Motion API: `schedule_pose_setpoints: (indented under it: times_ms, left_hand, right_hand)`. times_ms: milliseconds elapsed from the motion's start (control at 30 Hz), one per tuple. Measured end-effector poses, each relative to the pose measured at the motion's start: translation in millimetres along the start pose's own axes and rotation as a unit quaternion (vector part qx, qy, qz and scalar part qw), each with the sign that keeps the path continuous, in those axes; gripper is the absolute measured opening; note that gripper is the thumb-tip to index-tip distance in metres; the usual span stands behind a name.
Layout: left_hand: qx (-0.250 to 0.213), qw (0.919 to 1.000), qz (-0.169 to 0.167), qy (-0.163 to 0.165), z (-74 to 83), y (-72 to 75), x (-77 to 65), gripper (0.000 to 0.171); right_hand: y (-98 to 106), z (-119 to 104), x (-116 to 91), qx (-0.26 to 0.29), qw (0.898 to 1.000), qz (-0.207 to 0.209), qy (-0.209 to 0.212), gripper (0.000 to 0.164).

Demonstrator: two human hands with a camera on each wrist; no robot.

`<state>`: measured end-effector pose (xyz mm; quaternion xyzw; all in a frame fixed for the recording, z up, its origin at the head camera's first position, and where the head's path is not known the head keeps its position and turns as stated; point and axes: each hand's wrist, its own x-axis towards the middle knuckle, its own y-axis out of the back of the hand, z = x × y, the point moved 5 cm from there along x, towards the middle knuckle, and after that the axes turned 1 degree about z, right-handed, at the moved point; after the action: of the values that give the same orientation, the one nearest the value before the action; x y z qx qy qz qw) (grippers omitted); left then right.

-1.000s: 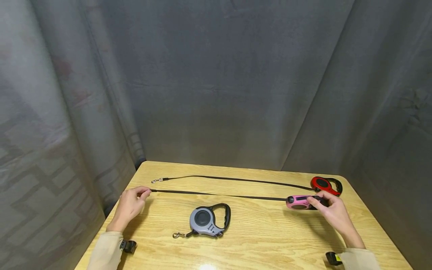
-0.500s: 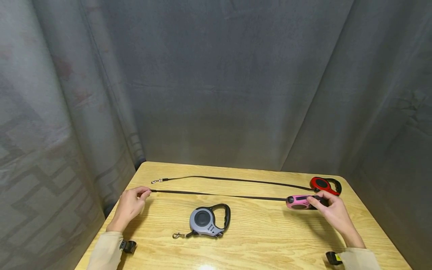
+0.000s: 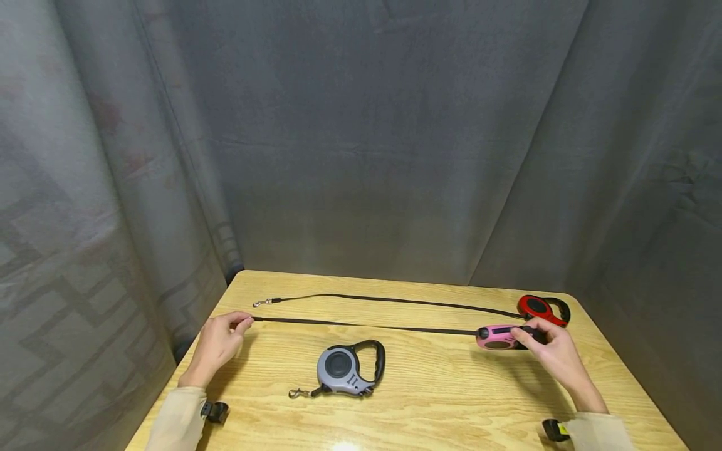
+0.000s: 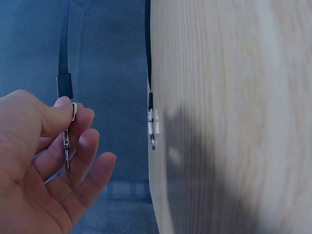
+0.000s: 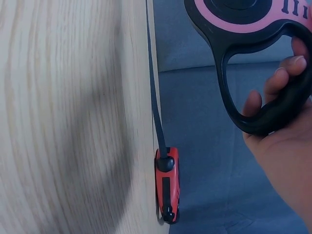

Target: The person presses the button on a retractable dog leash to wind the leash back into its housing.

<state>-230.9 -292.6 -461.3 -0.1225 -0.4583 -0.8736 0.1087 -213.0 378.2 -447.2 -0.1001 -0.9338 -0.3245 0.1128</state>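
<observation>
A pink and black retractable dog leash (image 3: 496, 338) is held above the table by my right hand (image 3: 555, 357); in the right wrist view the fingers curl round its black handle (image 5: 287, 105). Its black strap (image 3: 361, 325) stretches left across the table to my left hand (image 3: 217, 344). There the thumb and forefinger pinch the metal clip (image 4: 67, 146) at the strap's end, while the other fingers are loosely bent. Behind it lies a red retractable leash (image 3: 536, 307), its own strap (image 3: 395, 299) drawn out to a clip (image 3: 262, 302) at the left.
A grey retractable leash (image 3: 338, 371) with a black handle lies nearer the front of the wooden table (image 3: 440, 401), its strap wound in and its clip (image 3: 299, 393) to the left. Grey curtains (image 3: 361, 156) hang behind and beside the table.
My right hand and the pink leash have shifted very slightly to the left. My left hand stays in place, and the red and grey leashes lie as before.
</observation>
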Motion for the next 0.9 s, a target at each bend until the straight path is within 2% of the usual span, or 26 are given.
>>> schedule_pose_setpoints:
  times_ms: [500, 900]
  left_hand:
    - [0.004, 1.0000, 0.002, -0.003, -0.5, 0.0, -1.2, 0.016]
    - [0.003, 1.0000, 0.002, -0.006, -0.4, -0.1, -1.7, 0.017]
  right_hand:
    - [0.3, -0.3, -0.8, -0.001, 1.000, -0.002, -0.012, 0.025]
    - [-3.2, -2.3, -0.3, 0.012, 1.000, -0.004, 0.003, 0.023]
